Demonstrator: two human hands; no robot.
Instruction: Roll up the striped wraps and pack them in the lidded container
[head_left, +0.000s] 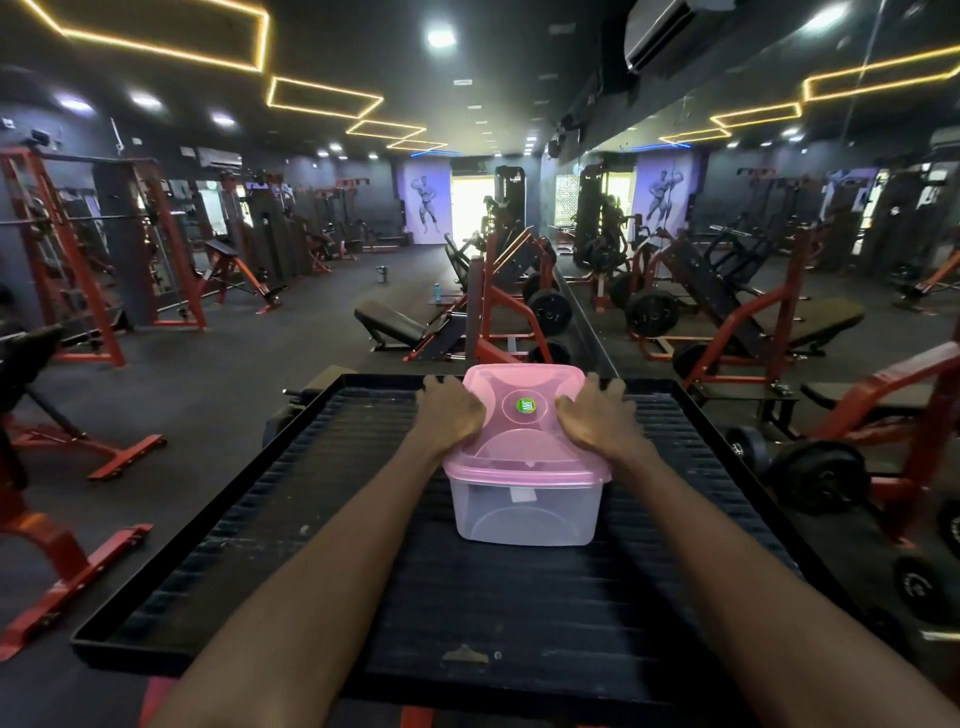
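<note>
Here, a clear plastic container (524, 512) sits on a black ribbed platform (291, 499), midway between its left and right edges and toward the far edge. A translucent pink lid (524, 415) covers the container, with a small green round sticker (525, 406) at its centre. The person's left hand (451, 418) lies flat on the left side of the lid, fingers (434, 387) stretched forward toward the lid's far left corner. The right hand (597, 418) lies the same way on the right side, its fingers (613, 389) straight and reaching the far right corner. Neither hand curls round anything; both press on the lid with open palms. Through the near wall the container looks empty, though the haze of the plastic makes that hard to confirm. A white label (522, 493) shows on the near wall just under the lid's rim. Around the platform stand red and black gym machines (519, 301), and a mirror wall (779, 208) runs along the right.
</note>
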